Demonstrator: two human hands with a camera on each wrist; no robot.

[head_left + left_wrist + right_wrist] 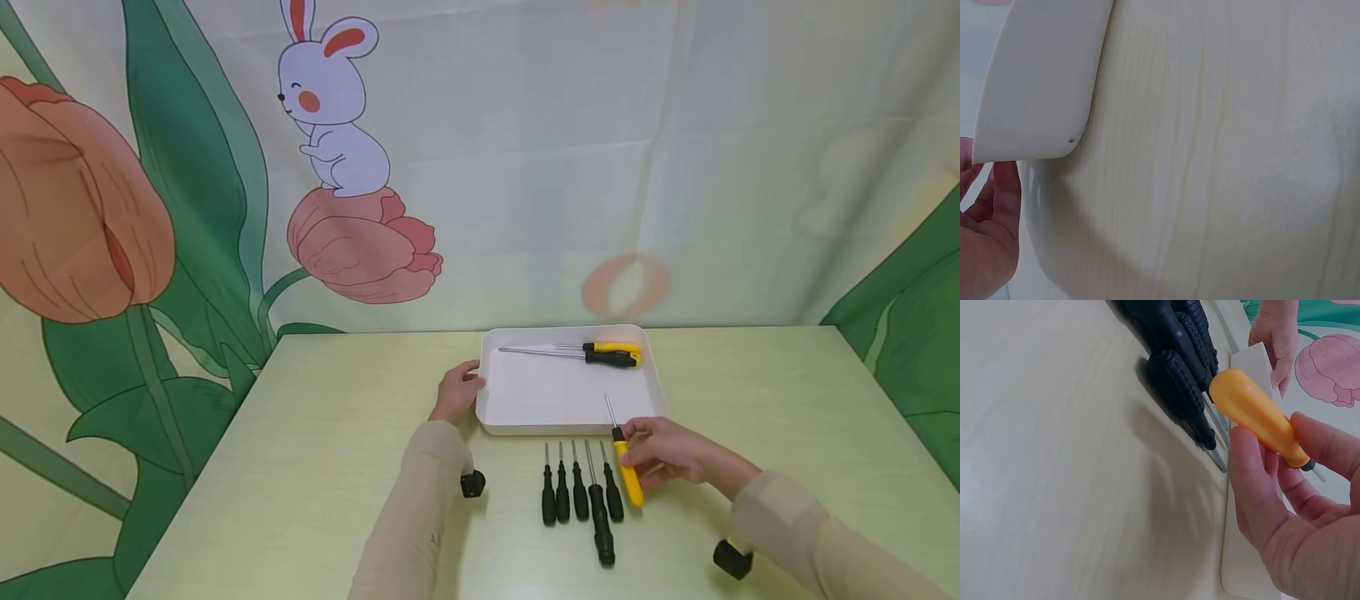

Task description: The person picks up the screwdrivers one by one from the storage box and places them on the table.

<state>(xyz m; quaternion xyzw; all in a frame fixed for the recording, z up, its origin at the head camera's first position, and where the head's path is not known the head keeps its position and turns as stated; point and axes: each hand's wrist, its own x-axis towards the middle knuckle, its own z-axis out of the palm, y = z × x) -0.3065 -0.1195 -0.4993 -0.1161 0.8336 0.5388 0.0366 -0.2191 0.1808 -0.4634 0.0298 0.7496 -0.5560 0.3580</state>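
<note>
My right hand (663, 450) pinches a yellow-handled screwdriver (631, 483) between thumb and fingers, its thin shaft pointing away over the tray's front rim. In the right wrist view the yellow handle (1247, 403) is raised above the table. At the left end of a shallow white tray (540, 400), my left hand (456, 392) grips the rim; the tray's corner (1041, 119) shows in the left wrist view. Inside the tray, near its back, lie another yellow-handled screwdriver (618, 347) and a black-handled screwdriver (611, 359), side by side with shafts to the left.
Several black-handled screwdrivers stand in a row in front of the tray, lying with shafts toward it. A larger black screwdriver (602, 525) among them reaches nearer to me. Behind the table (337, 483) hangs a printed curtain (510, 167).
</note>
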